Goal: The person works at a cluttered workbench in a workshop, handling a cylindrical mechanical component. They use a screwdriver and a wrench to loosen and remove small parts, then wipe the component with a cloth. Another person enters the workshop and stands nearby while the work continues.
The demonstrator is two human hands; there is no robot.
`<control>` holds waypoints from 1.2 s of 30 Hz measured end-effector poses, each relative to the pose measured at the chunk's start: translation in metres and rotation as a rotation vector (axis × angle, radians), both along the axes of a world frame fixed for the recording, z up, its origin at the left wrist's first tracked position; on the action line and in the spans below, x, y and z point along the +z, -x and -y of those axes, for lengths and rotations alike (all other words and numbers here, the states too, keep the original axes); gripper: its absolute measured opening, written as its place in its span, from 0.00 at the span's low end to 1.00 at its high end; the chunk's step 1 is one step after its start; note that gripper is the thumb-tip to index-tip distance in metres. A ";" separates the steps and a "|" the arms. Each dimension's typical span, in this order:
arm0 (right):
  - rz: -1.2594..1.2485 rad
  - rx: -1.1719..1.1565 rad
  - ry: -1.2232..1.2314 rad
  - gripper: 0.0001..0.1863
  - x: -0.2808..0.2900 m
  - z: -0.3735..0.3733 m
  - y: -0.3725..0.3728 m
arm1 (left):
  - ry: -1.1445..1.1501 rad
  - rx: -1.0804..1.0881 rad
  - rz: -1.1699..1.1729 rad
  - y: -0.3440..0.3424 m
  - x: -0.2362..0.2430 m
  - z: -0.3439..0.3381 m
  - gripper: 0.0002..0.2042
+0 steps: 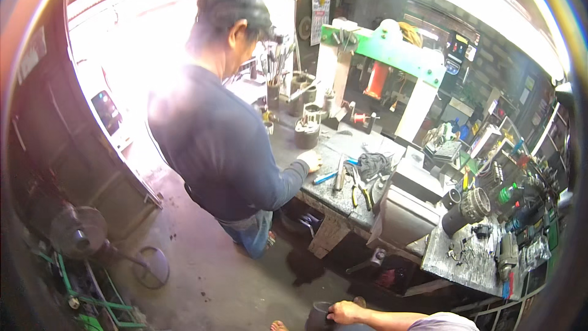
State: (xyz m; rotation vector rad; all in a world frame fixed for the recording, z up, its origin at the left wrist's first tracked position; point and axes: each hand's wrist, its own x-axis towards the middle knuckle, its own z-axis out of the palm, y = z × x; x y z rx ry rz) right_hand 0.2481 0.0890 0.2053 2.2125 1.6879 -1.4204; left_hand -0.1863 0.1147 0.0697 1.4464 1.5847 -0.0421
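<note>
My right hand [346, 312] is near the lower edge, its bare forearm coming in from the right out of a light grey sleeve. Its fingers are closed on the upper part of a dark, cup-like cylinder [318, 317] with a round rim. The lower part of the cylinder is cut off by the picture's edge. I cannot see my left hand. A bare foot [278, 326] shows at the bottom, left of the cylinder.
A co-worker [217, 129] in a dark long-sleeved top stands at the workbench [327, 199], hand on its top. Pliers [361, 191] and a dark cloth [373, 164] lie there. A green-beamed press [386, 52] stands behind, a bench vise [404, 217] right, a fan [78, 233] left.
</note>
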 end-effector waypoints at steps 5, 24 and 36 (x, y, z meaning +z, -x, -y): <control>0.091 -0.013 -0.225 0.17 0.166 -0.080 -0.026 | 0.109 -0.106 -0.197 0.072 0.047 -0.060 0.26; 0.563 -0.364 -0.440 0.11 0.253 -0.411 -0.371 | -0.613 -0.621 0.274 -0.378 0.249 -0.502 0.19; 0.725 -0.494 -0.508 0.18 0.126 -0.463 -0.368 | -0.728 -0.954 0.091 -0.544 0.219 -0.631 0.15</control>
